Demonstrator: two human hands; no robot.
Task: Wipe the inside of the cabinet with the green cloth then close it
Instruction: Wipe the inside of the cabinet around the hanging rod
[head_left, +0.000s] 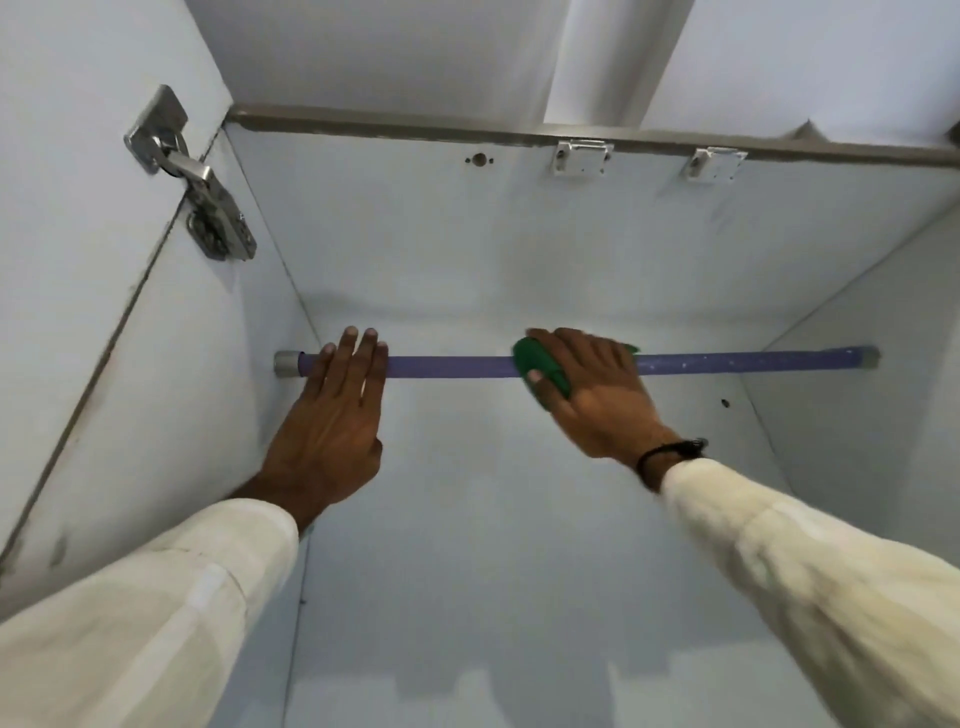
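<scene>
I look up into a pale grey cabinet (467, 249) with a purple hanging rod (447, 366) running across it. My right hand (597, 395) presses the green cloth (540, 364) over the rod, right of its middle; the cloth shows at the thumb side and a sliver past the fingers. My left hand (332, 415) rests on the rod near its left end, fingers draped over it. The open cabinet door (78, 182) stands at the left on a metal hinge (197, 176).
Two metal brackets (582, 157) (714, 163) sit under the cabinet's top front edge. The rod ends in grey sockets (287, 362) (870, 357) on the side walls. A white beam (613, 57) crosses the ceiling above.
</scene>
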